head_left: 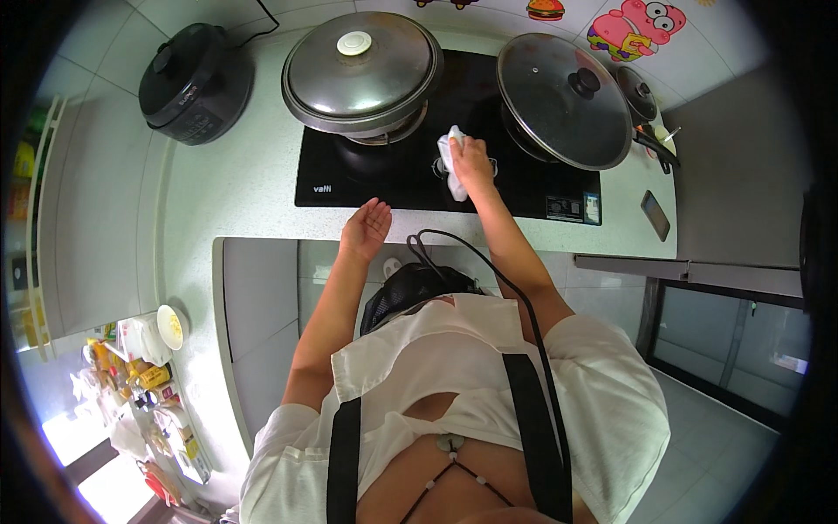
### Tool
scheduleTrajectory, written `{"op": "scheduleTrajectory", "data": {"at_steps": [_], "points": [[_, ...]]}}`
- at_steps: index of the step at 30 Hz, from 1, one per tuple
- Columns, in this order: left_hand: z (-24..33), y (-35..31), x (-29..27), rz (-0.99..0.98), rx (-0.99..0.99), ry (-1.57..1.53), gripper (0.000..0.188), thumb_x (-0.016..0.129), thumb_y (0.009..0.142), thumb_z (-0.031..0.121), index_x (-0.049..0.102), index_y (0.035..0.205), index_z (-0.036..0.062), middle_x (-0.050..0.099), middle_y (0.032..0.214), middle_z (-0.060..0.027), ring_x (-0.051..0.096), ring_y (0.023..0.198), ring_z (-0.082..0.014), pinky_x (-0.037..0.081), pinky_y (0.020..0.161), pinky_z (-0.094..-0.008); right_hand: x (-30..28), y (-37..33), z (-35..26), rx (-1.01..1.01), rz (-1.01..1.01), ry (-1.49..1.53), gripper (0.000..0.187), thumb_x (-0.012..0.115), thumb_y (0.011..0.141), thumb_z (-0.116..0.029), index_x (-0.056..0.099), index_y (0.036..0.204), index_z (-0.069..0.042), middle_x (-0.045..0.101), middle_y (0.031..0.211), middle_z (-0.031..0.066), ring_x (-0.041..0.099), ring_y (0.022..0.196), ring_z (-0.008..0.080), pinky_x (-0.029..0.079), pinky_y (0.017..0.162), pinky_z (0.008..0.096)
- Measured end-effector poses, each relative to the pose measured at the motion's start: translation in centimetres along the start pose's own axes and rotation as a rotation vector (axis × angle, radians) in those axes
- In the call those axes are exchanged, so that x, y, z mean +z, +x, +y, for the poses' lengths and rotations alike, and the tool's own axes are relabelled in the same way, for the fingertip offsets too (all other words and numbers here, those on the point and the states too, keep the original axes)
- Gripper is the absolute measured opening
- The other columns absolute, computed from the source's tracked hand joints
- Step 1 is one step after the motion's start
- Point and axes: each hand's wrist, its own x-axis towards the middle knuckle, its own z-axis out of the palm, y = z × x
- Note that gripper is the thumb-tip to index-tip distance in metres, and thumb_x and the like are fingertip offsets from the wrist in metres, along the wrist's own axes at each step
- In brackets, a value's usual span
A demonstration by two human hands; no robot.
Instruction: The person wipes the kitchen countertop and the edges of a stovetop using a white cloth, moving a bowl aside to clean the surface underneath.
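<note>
My right hand (474, 164) is closed on a white cloth (453, 162), which it presses to the black glass stovetop (367, 179) between the two burners, over the control knobs. Part of the cloth sticks out on the left of my fingers. My left hand (367, 229) hovers by the front edge of the counter, palm turned up and fingers stretched out, holding nothing. A lidded steel pan (363, 70) stands on the left burner. On the right burner sits a dark wok with a glass lid (559, 105), its handle pointing right.
A black electric cooker (194, 87) stands at the back left of the counter. Right of the stove lie a phone (655, 216) and a small lidded pot (636, 94). A white bowl with yellow food (173, 327) and several bottles (153, 377) are at the left. A grey fridge-like panel (742, 175) bounds the right.
</note>
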Motion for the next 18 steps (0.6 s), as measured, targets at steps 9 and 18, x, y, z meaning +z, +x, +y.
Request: {"op": "scheduleTrajectory", "data": {"at_steps": [9,18], "points": [[0.5,0.3,0.1,0.026,0.016,0.021,0.023,0.047,0.093,0.016,0.056,0.108,0.0015,0.062,0.102,-0.0126,0.060,0.099,-0.0260,0.049,0.090,-0.0383,0.6,0.4,4.0,-0.417,-0.275,0.103,0.043,0.061,0.081,-0.023,0.054,0.119,-0.005,0.049,0.118,0.0164,0.050,0.107,0.0320,0.042,0.092,0.0359],[0.3,0.9,1.4,0.016,0.003,0.047,0.022,0.047,0.092,0.014,0.057,0.108,0.0020,0.063,0.102,-0.0118,0.060,0.097,-0.0252,0.049,0.090,-0.0374,0.9,0.9,3.0,-0.329,-0.262,0.193,0.035,0.065,0.079,-0.027,0.059,0.105,-0.005,0.056,0.103,0.0169,0.057,0.095,0.0337,0.046,0.082,0.0378]]}}
